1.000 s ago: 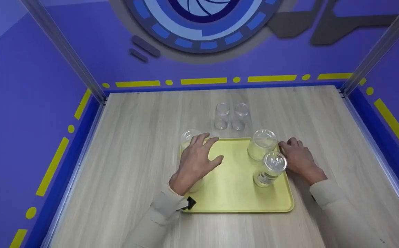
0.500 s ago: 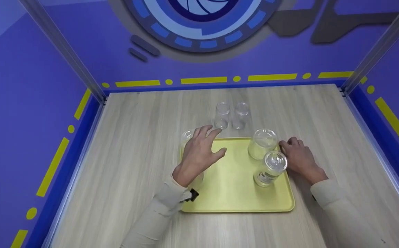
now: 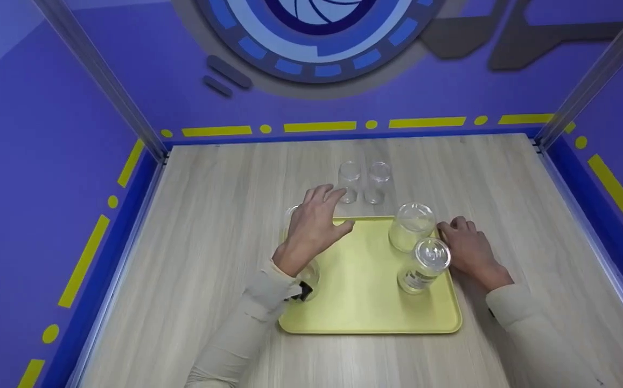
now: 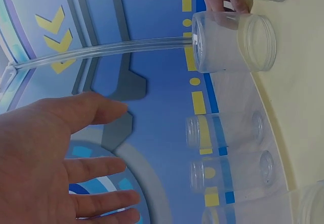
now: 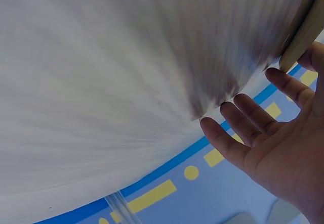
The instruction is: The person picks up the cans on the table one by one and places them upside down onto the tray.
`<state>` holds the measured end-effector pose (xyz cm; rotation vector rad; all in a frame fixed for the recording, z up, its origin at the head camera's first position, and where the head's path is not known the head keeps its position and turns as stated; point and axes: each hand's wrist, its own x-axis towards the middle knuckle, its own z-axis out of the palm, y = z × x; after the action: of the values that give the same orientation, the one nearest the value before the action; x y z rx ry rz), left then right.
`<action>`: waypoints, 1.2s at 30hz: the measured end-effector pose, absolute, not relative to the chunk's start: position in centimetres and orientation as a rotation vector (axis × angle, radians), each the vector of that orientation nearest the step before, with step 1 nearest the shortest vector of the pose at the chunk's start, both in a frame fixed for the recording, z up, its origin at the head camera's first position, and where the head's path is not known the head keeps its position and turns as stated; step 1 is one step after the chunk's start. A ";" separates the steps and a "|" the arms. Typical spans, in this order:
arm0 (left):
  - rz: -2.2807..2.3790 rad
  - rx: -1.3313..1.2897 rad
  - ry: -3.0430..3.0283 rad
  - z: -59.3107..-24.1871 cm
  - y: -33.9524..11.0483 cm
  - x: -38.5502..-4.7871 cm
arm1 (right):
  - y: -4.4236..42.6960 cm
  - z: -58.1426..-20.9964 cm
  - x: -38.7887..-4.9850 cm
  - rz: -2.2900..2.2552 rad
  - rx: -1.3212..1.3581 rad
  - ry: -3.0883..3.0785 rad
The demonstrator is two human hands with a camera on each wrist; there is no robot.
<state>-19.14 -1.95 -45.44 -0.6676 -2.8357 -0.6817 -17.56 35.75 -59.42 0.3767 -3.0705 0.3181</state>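
My left hand (image 3: 314, 223) hovers above the left part of the yellow tray (image 3: 370, 315), fingers spread and holding nothing. Beneath its wrist stands a clear jar (image 3: 312, 269), partly covered. Another clear container (image 3: 291, 212) shows just past the hand, mostly hidden. On the tray's right side are a wide clear jar (image 3: 412, 229) and, nearer to me, a clear jar with a printed label (image 3: 419, 277). My right hand (image 3: 468, 249) rests by the tray's right edge. In the right wrist view its fingertips (image 5: 207, 124) touch the table, and the thumb lies against the tray rim.
Two slim clear containers (image 3: 349, 183) stand side by side on the wooden table (image 3: 225, 215) behind the tray. Blue printed walls (image 3: 311, 102) enclose the table at the back and both sides, with metal posts (image 3: 144, 129) at the corners.
My left hand has moved forward and slightly right over the tray, uncovering more of the jar under its wrist. My right hand, the tray and the jars have stayed put.
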 end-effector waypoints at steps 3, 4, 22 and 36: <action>-0.683 -0.659 -2.858 -45.6 -1.9 -19.7 | 35.8 -59.4 -17.5 0.325 0.366 -3.091; -0.686 -0.654 -2.866 -45.6 -1.9 -19.8 | 35.8 -59.4 -17.5 0.326 0.364 -3.095; -0.604 -0.621 -2.998 -45.0 -1.3 -23.6 | 35.6 -59.6 -17.4 0.317 0.359 -3.054; -0.701 -0.574 -3.010 -45.4 -0.5 -25.6 | 35.6 -59.4 -17.5 0.306 0.371 -3.046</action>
<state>-25.59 -0.54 -45.40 -0.5743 -3.0097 -0.7010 -17.55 35.64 -59.44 0.3709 -3.0457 0.3058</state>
